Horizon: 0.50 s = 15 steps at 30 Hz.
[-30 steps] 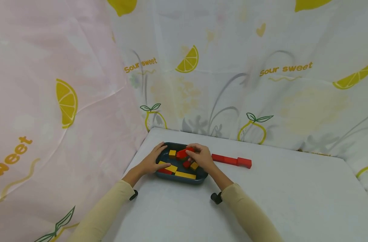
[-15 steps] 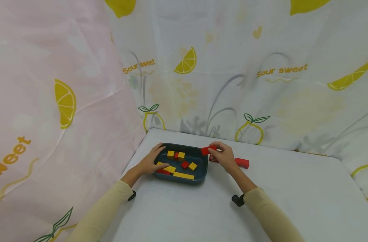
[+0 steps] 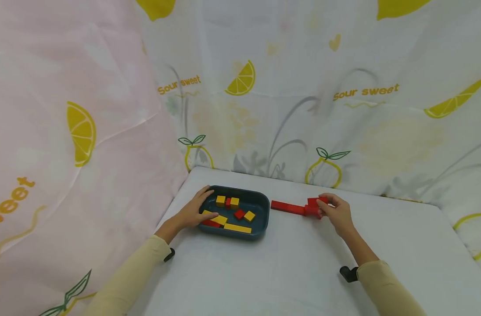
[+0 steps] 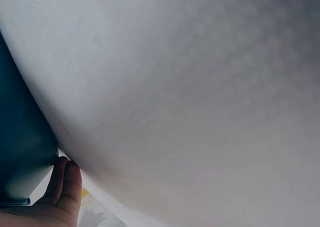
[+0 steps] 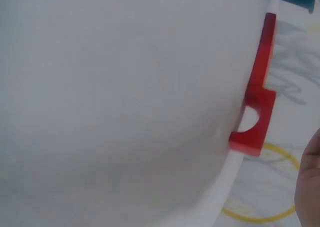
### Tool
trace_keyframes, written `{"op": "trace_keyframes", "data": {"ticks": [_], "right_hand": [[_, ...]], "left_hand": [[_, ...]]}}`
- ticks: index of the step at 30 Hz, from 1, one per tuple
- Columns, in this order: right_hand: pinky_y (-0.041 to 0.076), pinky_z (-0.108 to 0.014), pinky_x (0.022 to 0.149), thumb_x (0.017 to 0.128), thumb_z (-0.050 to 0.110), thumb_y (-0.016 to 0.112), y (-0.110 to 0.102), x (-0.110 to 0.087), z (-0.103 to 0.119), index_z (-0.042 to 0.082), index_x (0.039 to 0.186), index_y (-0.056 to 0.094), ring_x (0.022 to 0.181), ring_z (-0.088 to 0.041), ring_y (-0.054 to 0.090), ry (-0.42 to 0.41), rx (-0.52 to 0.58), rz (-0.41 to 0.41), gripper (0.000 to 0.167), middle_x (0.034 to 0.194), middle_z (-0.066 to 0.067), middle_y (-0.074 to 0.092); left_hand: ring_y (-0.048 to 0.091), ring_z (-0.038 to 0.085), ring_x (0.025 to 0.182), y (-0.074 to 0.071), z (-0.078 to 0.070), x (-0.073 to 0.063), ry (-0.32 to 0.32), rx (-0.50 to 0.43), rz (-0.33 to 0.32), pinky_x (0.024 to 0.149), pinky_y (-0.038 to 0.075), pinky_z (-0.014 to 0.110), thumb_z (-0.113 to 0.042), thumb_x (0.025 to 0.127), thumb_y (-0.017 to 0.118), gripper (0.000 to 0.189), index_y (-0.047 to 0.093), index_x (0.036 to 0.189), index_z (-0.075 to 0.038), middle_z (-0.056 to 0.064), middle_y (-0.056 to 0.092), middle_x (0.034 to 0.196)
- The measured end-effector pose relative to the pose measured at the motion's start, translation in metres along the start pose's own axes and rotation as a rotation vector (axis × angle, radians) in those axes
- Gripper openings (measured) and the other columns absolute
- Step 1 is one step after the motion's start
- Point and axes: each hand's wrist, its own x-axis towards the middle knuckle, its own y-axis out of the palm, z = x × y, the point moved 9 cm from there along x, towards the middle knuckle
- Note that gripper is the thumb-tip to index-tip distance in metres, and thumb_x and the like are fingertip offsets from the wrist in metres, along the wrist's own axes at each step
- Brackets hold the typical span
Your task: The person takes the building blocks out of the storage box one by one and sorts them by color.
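Note:
My left hand (image 3: pixel 190 213) holds the left end of a dark blue tray (image 3: pixel 232 235), thumb over the rim and the other fingers along the outer side. In the left wrist view, two fingertips (image 4: pixel 71 179) lie beside the tray wall. Inside the tray are yellow blocks (image 3: pixel 238 228) and red blocks (image 3: pixel 239 214). My right hand (image 3: pixel 340 217) pinches a red block (image 3: pixel 313 202) over the right end of a red block row (image 3: pixel 287 207). An arch-shaped red block (image 5: pixel 264 119) with a rounded cutout forms that end. Whether the held block touches it, I cannot tell.
The white tabletop (image 3: pixel 264 272) stretches in front and to the right. Lemon-printed cloth (image 3: pixel 280 109) hangs behind the table, and a pinkish cloth (image 3: pixel 118 158) borders its left side.
My right hand has lifted the red block out of the tray and carried it right, to above the row's far end. My left hand stays on the tray.

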Motion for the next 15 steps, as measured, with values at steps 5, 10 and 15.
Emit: {"op": "trace_keyframes", "data": {"ticks": [5,10,15], "right_hand": [[0.058,-0.019,0.067,0.095,0.023,0.067,-0.027,-0.007,-0.015,-0.007,0.128,0.055,0.065,-0.009,0.065,0.032,-0.055,-0.053,0.045,0.092,0.006,0.063],[0.058,-0.018,0.069,0.097,0.028,0.065,-0.042,-0.011,-0.028,-0.003,0.133,0.054,0.069,-0.009,0.066,0.099,-0.128,-0.071,0.049,0.095,0.010,0.059],[0.057,-0.016,0.069,0.098,0.027,0.063,-0.056,-0.013,-0.036,-0.001,0.135,0.054,0.069,-0.006,0.064,0.174,-0.160,-0.114,0.047,0.100,0.002,0.058]], "left_hand": [[0.022,0.036,0.150,-0.003,0.000,0.000,0.010,0.007,-0.006,0.116,0.025,0.063,-0.058,0.085,0.069,0.093,0.027,0.156,-0.016,0.008,0.012,0.166],[0.023,0.036,0.149,-0.002,0.003,-0.001,-0.011,0.005,-0.001,0.117,0.025,0.063,-0.058,0.084,0.070,0.093,0.028,0.156,-0.016,0.008,0.012,0.166],[0.021,0.036,0.150,-0.001,-0.002,-0.001,0.007,-0.002,-0.005,0.117,0.024,0.063,-0.057,0.085,0.069,0.092,0.028,0.156,-0.016,0.009,0.012,0.166]]}}
